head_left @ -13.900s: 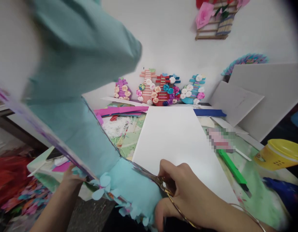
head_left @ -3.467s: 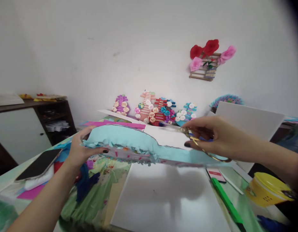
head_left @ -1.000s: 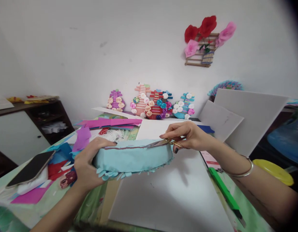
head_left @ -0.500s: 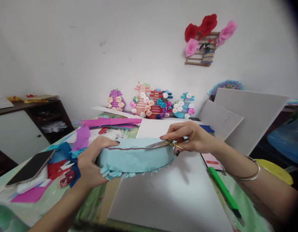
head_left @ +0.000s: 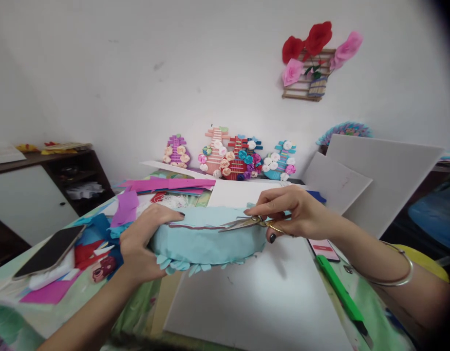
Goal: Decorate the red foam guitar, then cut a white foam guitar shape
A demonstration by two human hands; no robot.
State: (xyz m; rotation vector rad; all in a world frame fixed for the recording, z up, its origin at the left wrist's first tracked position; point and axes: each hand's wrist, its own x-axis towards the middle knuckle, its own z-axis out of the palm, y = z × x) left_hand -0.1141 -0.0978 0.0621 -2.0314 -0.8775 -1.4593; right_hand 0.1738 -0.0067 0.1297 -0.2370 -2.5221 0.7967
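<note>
A light-blue paper-covered piece (head_left: 210,244) with a curved side wall is held up above a white board (head_left: 247,302). Small cut tabs fringe its lower edge, and a dark line runs along its upper edge. My left hand (head_left: 140,243) grips its left end, thumb on top and fingers underneath. In my right hand (head_left: 290,212) is a pair of scissors (head_left: 243,223) with gold-coloured handles. The blades point left and lie along the upper edge of the blue paper, a little apart from each other.
A green utility knife (head_left: 340,287) and a phone (head_left: 323,249) lie at the right. A dark phone (head_left: 49,251) rests on paper scraps at the left. Several flower-decorated paper instruments (head_left: 214,156) lean on the wall; foam boards (head_left: 385,180) stand at the back right.
The scissors have shifted slightly right along the upper edge, and their blades look more parted. The whole view has moved a little. My left hand keeps its grip.
</note>
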